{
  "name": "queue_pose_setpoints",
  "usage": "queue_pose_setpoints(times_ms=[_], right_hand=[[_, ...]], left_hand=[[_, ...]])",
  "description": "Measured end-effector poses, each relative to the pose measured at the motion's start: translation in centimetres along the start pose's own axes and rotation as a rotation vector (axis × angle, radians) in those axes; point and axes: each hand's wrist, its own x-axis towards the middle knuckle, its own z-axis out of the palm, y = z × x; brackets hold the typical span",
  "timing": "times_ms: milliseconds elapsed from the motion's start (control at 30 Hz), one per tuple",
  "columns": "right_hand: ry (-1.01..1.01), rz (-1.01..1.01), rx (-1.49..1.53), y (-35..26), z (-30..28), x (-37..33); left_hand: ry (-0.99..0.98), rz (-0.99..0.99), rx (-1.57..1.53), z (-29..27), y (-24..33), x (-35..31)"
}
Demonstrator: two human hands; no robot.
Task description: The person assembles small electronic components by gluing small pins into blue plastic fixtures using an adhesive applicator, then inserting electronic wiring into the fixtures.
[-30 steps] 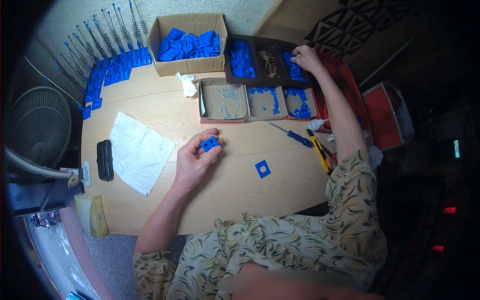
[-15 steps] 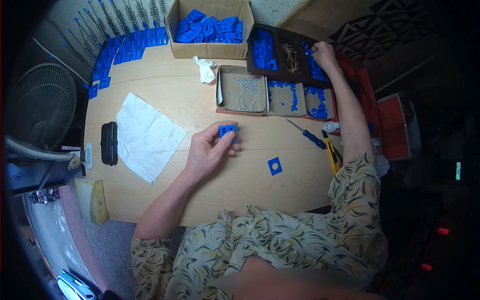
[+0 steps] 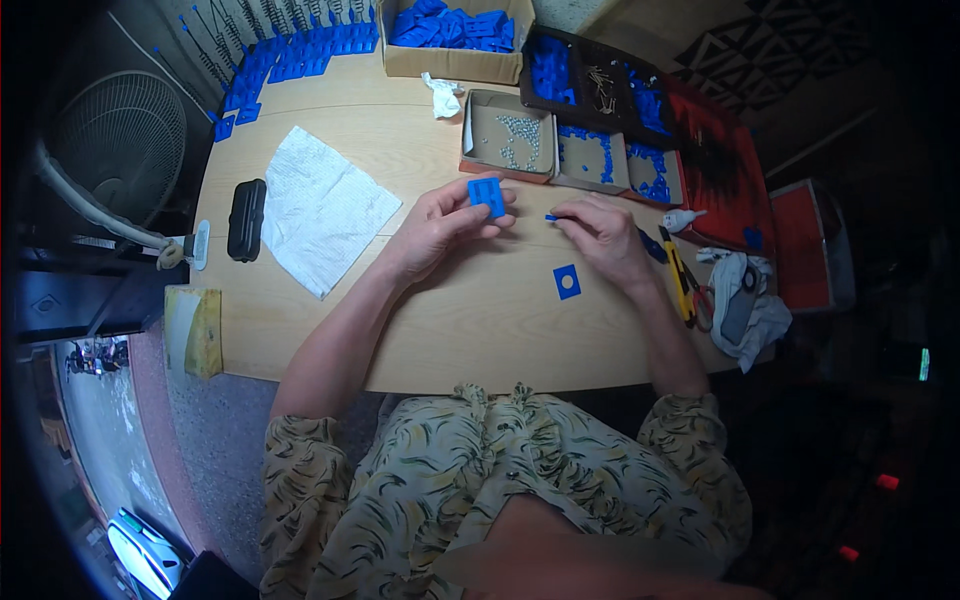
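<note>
My left hand (image 3: 440,226) grips a flat blue plastic block (image 3: 486,194) with recesses in its face, thumb over its lower edge. To its right, my right hand (image 3: 606,238) pinches a small blue plastic piece (image 3: 551,217) between thumb and fingertips, a short gap away from the block. On the table nearer to me lies a blue square plate with a round hole (image 3: 562,290). Beyond the hands are a cardboard tray of small metal balls (image 3: 510,150) and two trays of small blue parts (image 3: 590,160), (image 3: 652,178).
A dark tray (image 3: 545,108) with blue parts and brass pins and a cardboard box (image 3: 450,64) of blue pieces stand at the back. White paper towel (image 3: 325,215) and a black case (image 3: 246,220) lie left. A yellow cutter (image 3: 681,280) and crumpled cloth (image 3: 750,320) lie right.
My right hand has come back from the dark tray to beside my left hand, now with a small blue piece in its fingers. The left hand still holds the block. The whole view has shifted.
</note>
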Motion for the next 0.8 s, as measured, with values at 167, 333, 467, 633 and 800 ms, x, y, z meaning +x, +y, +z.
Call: queue_pose_setpoints(times_ms=[167,333,467,633,800], right_hand=[[0.071,0.208,0.166,-1.0,2.1,-2.2],[0.109,-0.032,0.013,0.3,2.6,-2.6],[0.117,-0.055,-0.012,0.5,2.6,-3.1],[0.100,-0.041,-0.014,0.3,2.4,-4.1],[0.089,0.101,0.063,1.0,3.2,-4.2]], left_hand=[[0.017,0.047,0.109,-0.5,-1.1,-0.2],[0.076,0.092,0.141,-0.4,-1.7,0.1],[0.064,0.116,0.209,-0.1,-1.8,-0.1],[0.092,0.124,0.237,0.4,-2.1,-0.7],[0.156,0.107,0.070,-1.1,-2.6,-0.9]])
